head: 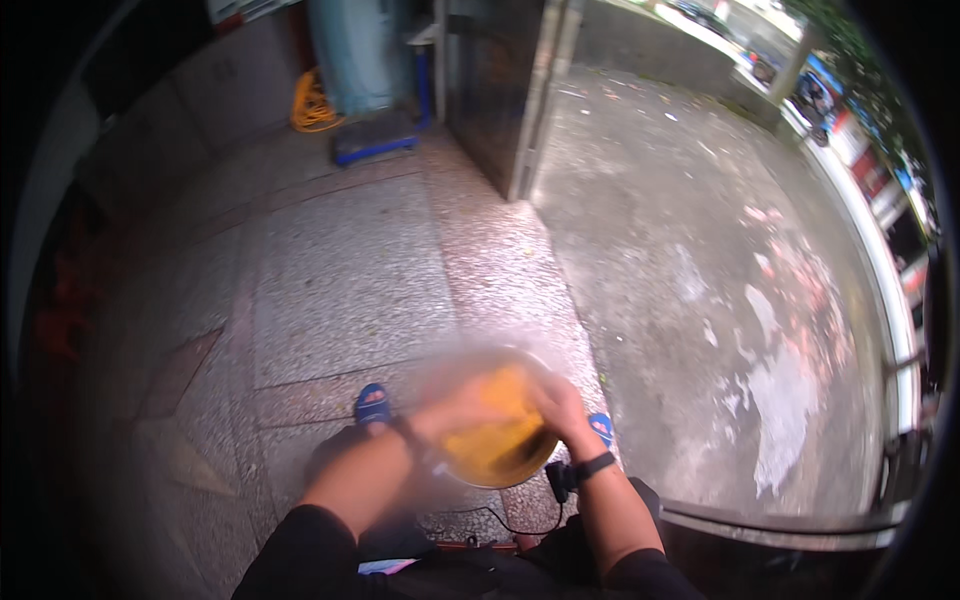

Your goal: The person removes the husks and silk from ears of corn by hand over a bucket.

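A round metal basin (491, 480) with a pale rim stands between my feet, and yellow-orange material (499, 427) lies in it; blur hides what that material is. Over the basin's left and upper part reaches my left hand (472, 401), its fingers too smeared to make out. My right hand (553, 405) is at the right side of the rim, and I cannot tell whether it grips the rim. Each wrist wears a dark band, and a black cable hangs from the device at the right wrist.
Ahead on the terrazzo floor is a blue-edged platform scale (375, 142), beside a coiled orange hose or cable (311, 105). An open door (487, 97) stands at the threshold to a concrete yard (675, 262) on the right. My blue slippers (372, 403) flank the basin.
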The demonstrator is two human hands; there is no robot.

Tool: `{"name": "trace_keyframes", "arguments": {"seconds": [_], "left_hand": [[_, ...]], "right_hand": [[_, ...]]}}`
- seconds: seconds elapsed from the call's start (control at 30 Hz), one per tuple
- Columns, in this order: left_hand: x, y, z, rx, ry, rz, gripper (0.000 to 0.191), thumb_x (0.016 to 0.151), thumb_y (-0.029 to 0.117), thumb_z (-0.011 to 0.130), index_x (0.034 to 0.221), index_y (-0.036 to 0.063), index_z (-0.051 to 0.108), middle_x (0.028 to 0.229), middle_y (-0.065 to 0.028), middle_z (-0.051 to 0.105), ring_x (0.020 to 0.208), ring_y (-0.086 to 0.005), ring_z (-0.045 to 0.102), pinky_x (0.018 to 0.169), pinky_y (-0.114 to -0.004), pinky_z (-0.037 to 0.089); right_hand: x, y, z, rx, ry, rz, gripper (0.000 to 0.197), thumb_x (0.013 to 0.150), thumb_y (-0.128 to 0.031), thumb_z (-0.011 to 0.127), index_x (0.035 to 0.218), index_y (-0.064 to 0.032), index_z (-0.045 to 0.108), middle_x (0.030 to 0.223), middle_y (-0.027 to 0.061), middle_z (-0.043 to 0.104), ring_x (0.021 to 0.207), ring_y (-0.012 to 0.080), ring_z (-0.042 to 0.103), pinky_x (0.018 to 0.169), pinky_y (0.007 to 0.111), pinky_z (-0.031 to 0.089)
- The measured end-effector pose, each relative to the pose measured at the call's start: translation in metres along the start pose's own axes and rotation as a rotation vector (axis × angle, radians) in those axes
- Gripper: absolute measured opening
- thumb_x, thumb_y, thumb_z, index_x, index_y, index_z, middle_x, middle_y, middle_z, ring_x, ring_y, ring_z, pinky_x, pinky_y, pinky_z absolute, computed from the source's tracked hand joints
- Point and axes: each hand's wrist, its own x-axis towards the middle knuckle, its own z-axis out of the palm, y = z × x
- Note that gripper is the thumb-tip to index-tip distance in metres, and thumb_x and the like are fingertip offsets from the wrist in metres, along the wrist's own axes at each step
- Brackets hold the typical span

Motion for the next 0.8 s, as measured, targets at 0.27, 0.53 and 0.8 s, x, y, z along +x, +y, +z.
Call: {"name": "trace_keyframes", "arguments": {"seconds": [0.27,0.53,0.8], "left_hand": [[0.015,-0.026,-0.001,-0.074,-0.010,-0.113,0.056,0.087,0.010,0.087,0.136,0.0014,0.061,0.119,-0.0066,0.072,0.104,-0.0169,0.071,0.086,-0.034,0.061],[0.018,-0.026,0.009,-0.049,-0.127,-0.060,0.039,0.087,0.006,0.082,0.123,0.0006,0.067,0.112,-0.0034,0.073,0.098,-0.0147,0.072,0.085,-0.032,0.060],[0.025,-0.031,0.005,-0.054,-0.148,-0.047,0.051,0.092,0.002,0.079,0.140,0.0000,0.060,0.121,-0.0060,0.071,0.105,-0.0165,0.071,0.087,-0.030,0.059]], "right_hand": [[-0.003,-0.020,-0.004,-0.098,0.005,-0.026,0.024,0.106,-0.029,0.061,0.109,-0.0059,0.069,0.104,0.0212,0.071,0.099,0.0414,0.070,0.087,0.051,0.056],[-0.014,-0.018,-0.008,-0.247,0.010,0.037,0.031,0.106,-0.034,0.060,0.110,-0.0055,0.072,0.105,0.0187,0.074,0.103,0.0394,0.071,0.093,0.052,0.056],[-0.009,-0.022,-0.015,-0.199,-0.003,0.053,0.033,0.107,-0.035,0.060,0.111,-0.0049,0.072,0.102,0.0173,0.075,0.088,0.0352,0.076,0.074,0.047,0.063]]}}
